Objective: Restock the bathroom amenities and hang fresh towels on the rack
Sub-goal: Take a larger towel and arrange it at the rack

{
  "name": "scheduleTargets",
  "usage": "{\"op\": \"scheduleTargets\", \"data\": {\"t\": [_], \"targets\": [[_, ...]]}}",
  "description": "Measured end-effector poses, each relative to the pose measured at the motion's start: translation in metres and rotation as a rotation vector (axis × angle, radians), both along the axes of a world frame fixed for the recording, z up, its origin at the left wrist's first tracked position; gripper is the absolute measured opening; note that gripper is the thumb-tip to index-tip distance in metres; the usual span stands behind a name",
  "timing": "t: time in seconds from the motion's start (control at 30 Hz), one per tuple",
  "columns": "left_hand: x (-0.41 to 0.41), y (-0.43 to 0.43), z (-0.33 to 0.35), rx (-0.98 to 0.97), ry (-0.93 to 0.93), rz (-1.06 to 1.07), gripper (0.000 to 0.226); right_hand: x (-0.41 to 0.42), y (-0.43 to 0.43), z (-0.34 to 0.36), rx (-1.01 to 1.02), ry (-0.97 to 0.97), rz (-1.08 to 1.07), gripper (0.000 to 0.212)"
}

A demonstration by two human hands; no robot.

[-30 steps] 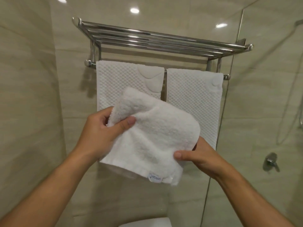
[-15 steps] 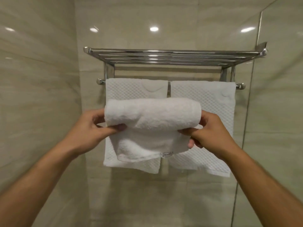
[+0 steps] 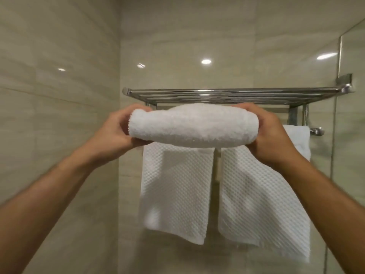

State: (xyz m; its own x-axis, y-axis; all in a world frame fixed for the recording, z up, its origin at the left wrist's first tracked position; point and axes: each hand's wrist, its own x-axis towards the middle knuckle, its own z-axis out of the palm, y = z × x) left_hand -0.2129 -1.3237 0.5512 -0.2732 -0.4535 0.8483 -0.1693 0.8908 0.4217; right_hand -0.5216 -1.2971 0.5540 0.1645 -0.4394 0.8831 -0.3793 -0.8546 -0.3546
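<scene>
A white fluffy towel (image 3: 192, 128), rolled into a thick cylinder, lies level between my hands just below the front edge of the chrome rack shelf (image 3: 233, 94). My left hand (image 3: 115, 129) grips its left end, fingers curled over the top and thumb beneath. My right hand (image 3: 268, 133) grips the right end the same way. Two white waffle-weave towels hang from the lower bar behind the roll: the left hanging towel (image 3: 175, 190) and the right hanging towel (image 3: 262, 200).
Beige tiled walls (image 3: 59, 135) close in on the left and behind the rack. A glass shower panel (image 3: 351, 155) stands at the right, next to the rack's end. The lower bar's end cap (image 3: 317, 131) sticks out at the right.
The loose towel has been rolled up fully, its hanging flap gone. Both hands have lifted the roll from in front of the hanging towels up to just below the shelf.
</scene>
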Motion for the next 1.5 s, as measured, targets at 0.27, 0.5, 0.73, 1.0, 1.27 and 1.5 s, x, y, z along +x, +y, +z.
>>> {"op": "scheduleTargets", "data": {"t": [0.27, 0.5, 0.73, 1.0, 1.27, 1.5], "targets": [[0.026, -0.040, 0.045, -0.002, 0.091, -0.312, 0.052, 0.016, -0.036, 0.059, -0.065, 0.042, -0.019, 0.037], [0.035, -0.066, 0.093, -0.127, -0.035, 0.002, 0.044, 0.024, -0.078, 0.108, -0.155, 0.100, -0.145, 0.035], [0.018, -0.125, 0.120, -0.253, -0.171, 0.362, 0.036, 0.022, -0.120, 0.147, -0.119, 0.287, -0.536, 0.034], [0.015, -0.133, 0.139, -0.268, -0.286, 0.453, 0.031, 0.019, -0.120, 0.165, 0.062, 0.269, -0.450, 0.026], [0.014, -0.116, 0.142, -0.618, -0.433, 0.728, 0.042, 0.050, -0.072, 0.137, -0.112, 0.521, -0.680, 0.046], [0.001, -0.114, 0.147, -0.689, -0.477, 0.814, 0.023, 0.057, -0.083, 0.140, -0.205, 0.502, -0.808, 0.035]]}}
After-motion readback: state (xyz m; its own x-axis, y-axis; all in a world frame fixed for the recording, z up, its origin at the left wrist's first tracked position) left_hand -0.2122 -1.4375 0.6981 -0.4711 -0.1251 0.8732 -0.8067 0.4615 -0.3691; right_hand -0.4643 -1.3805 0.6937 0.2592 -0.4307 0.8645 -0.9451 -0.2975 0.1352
